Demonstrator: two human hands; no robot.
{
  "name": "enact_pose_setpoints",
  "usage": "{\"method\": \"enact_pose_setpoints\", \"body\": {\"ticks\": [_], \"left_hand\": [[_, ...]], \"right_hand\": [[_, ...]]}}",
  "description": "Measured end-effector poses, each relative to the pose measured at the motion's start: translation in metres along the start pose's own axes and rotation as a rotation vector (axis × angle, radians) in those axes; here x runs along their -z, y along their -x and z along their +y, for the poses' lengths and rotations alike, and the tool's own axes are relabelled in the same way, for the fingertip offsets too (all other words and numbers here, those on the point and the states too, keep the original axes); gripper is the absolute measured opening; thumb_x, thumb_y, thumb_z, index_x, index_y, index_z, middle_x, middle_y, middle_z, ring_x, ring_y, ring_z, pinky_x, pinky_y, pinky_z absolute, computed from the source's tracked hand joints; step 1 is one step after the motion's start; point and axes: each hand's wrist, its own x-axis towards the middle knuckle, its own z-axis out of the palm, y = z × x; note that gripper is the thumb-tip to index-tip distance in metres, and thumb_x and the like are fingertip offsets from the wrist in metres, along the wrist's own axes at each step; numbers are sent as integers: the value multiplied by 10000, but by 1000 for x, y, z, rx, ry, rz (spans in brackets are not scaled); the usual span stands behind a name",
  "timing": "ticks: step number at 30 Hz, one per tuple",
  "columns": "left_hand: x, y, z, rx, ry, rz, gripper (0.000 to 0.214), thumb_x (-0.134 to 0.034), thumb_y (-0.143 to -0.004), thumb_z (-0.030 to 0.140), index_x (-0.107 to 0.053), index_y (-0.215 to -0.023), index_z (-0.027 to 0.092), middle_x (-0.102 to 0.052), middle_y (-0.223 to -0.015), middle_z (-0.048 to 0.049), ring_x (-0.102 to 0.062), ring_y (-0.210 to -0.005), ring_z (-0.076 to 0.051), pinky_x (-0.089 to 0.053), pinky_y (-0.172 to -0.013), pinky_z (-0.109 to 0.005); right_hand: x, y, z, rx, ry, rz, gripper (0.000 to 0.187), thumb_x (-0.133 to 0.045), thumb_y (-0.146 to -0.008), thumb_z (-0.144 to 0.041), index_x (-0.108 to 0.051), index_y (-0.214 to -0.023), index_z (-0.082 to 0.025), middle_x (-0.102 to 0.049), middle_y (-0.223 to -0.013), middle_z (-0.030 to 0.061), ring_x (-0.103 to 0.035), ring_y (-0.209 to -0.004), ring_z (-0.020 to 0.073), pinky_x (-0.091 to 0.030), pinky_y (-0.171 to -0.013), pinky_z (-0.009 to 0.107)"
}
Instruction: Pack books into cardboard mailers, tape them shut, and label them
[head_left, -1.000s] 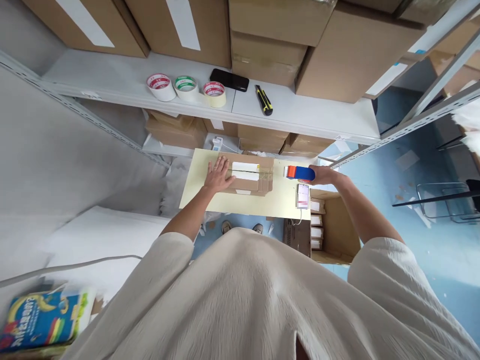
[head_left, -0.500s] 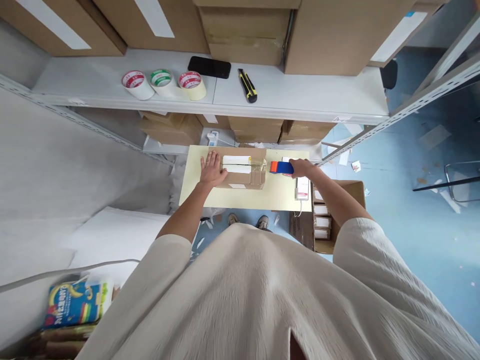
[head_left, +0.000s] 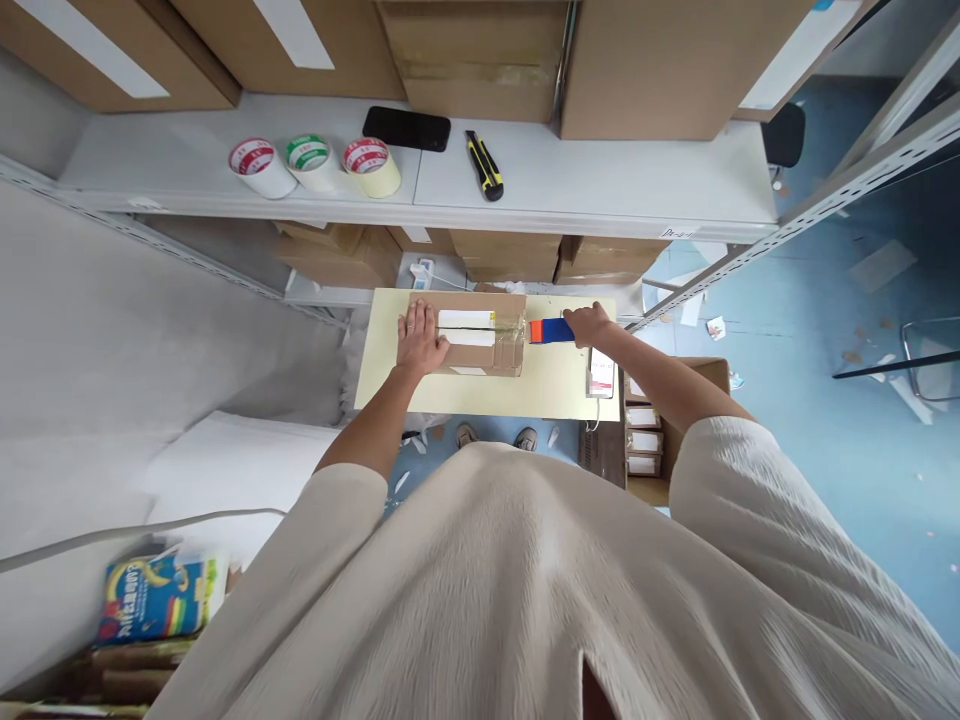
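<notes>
The right hand's grip (head_left: 587, 325) hides the near-body end of the tape dispenser (head_left: 555, 331). The left hand (head_left: 421, 340) covers part of the carton's (head_left: 472, 303) left end; any print on its label (head_left: 461, 319) is too small to read. The right forearm (head_left: 660, 377) partly hides the open box (head_left: 716, 374). The top edge crops the far shelf's tall boxes (head_left: 660, 70).

The blocky blue plastic tape dispenser (head_left: 556, 331) has an orange-red end; the oblong brown cardboard box (head_left: 471, 356) wears rectangular white paper labels (head_left: 466, 337); the flat tabletop (head_left: 540, 392) is pale yellow, the slim utility knife (head_left: 485, 168) black and yellow
</notes>
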Motion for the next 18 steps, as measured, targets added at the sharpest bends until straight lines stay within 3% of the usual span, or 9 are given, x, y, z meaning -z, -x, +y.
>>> {"method": "enact_pose_setpoints", "body": {"ticks": [5,9,14,18], "left_hand": [[-3,-3,-3,-14,-18,14,976,-509,-1042,369,-268,-1916,6,-197,-2020,-243,-121,-1904,-435,-36,-1542,-701],[-3,-3,-4,-13,-21,19,974,-509,-1047,373,-268,-1917,6,-201,-2019,-242,-114,-1906,-432,-49,-1541,-703],[-4,0,-3,-18,0,25,1004,-541,-1022,353,-256,-1922,11,-190,-2022,-243,-115,-1904,-443,-47,-1539,-711],[-5,-1,-4,-22,25,46,1004,-542,-1024,362,-259,-1921,11,-191,-2022,-238,-112,-1906,-432,-31,-1542,-699]], "right_hand": [[2,-22,-25,2,56,30,731,-1012,-807,-343,-703,-1438,-143,-838,-1258,237,-787,-1281,505,-404,-1255,656],[-10,-26,-43,-22,141,-9,565,-983,-862,-404,-773,-1337,-182,-842,-1265,240,-743,-1363,543,-359,-1270,752],[-36,-13,-52,-62,-22,-122,607,-967,-863,-327,-722,-1396,-172,-856,-1257,223,-813,-1253,454,-420,-1246,624],[-59,2,-43,-207,-245,-86,718,-890,-964,-513,-620,-1511,-135,-840,-1301,243,-802,-1278,437,-432,-1234,564]]}}
